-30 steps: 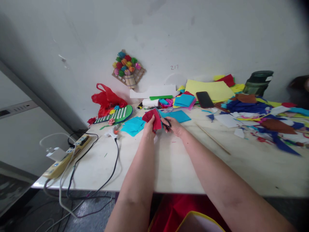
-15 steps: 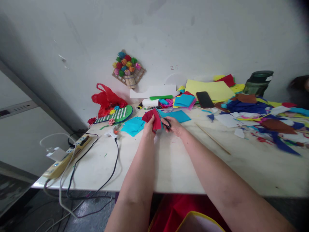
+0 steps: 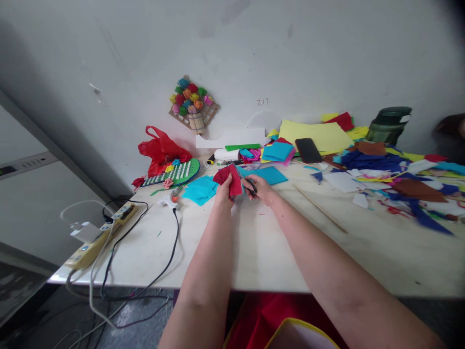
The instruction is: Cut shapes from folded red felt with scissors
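My left hand [image 3: 224,192] is closed on a piece of red paper [image 3: 234,180], thumb on top, held up above the table. Black-handled scissors [image 3: 251,188] are in my right hand [image 3: 262,189], with the fingers wrapped round the handles. The blades lie at the right edge of the red paper; whether they are apart is too small to tell. Blue paper sheets [image 3: 199,190] rest on the table left of my hands, and another blue sheet [image 3: 272,174] lies just behind the scissors.
A glue gun [image 3: 168,201] and a power strip [image 3: 85,252] with cables are at the left. A wooden stick [image 3: 319,208] lies at the right, before a heap of paper scraps [image 3: 374,160]. Further back are a phone [image 3: 308,150] and a green bottle [image 3: 389,125].
Almost nothing differs. The red paper and the scissors have shifted very slightly, with both hands keeping their hold.
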`<state>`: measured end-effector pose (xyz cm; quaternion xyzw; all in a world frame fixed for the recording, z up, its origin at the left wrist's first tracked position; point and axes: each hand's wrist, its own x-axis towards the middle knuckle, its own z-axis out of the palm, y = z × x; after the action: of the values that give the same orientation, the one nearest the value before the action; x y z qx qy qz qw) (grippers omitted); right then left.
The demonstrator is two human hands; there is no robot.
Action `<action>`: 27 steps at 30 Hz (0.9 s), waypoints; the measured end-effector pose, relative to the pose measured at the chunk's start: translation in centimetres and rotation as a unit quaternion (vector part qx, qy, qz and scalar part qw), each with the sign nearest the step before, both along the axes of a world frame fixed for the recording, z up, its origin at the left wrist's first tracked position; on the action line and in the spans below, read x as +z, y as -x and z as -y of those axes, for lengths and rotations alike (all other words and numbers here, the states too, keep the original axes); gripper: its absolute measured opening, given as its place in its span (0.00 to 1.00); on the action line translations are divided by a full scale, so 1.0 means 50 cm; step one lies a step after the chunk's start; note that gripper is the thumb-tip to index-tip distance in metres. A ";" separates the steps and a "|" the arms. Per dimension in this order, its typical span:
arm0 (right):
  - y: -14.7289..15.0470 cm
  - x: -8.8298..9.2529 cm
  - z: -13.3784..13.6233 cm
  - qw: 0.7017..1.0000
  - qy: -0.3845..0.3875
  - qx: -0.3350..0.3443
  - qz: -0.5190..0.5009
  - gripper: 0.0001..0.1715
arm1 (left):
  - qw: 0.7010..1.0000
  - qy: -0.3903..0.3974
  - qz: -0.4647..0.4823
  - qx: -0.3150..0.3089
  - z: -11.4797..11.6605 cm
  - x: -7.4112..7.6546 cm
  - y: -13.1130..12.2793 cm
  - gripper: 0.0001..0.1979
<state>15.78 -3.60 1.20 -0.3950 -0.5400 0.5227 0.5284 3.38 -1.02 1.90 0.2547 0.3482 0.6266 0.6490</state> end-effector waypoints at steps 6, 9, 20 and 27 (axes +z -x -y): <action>-0.009 0.007 0.012 0.999 -0.017 0.042 0.013 0.25 | 1.000 0.002 0.007 -0.014 -0.006 -0.006 0.001 0.09; -0.012 0.007 0.011 0.999 -0.027 0.046 0.011 0.25 | 1.000 -0.003 0.007 -0.026 -0.004 -0.007 0.000 0.10; -0.013 0.010 0.012 1.000 -0.020 0.018 0.011 0.24 | 0.999 -0.019 -0.003 -0.039 0.000 -0.007 -0.004 0.09; -0.012 0.006 0.004 1.000 -0.010 -0.001 0.012 0.22 | 0.999 -0.010 0.003 -0.030 0.005 -0.002 -0.006 0.10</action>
<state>16.40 -3.79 1.50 -0.3964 -0.5511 0.5120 0.5263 3.65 -1.29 1.82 0.2699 0.3319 0.6113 0.6658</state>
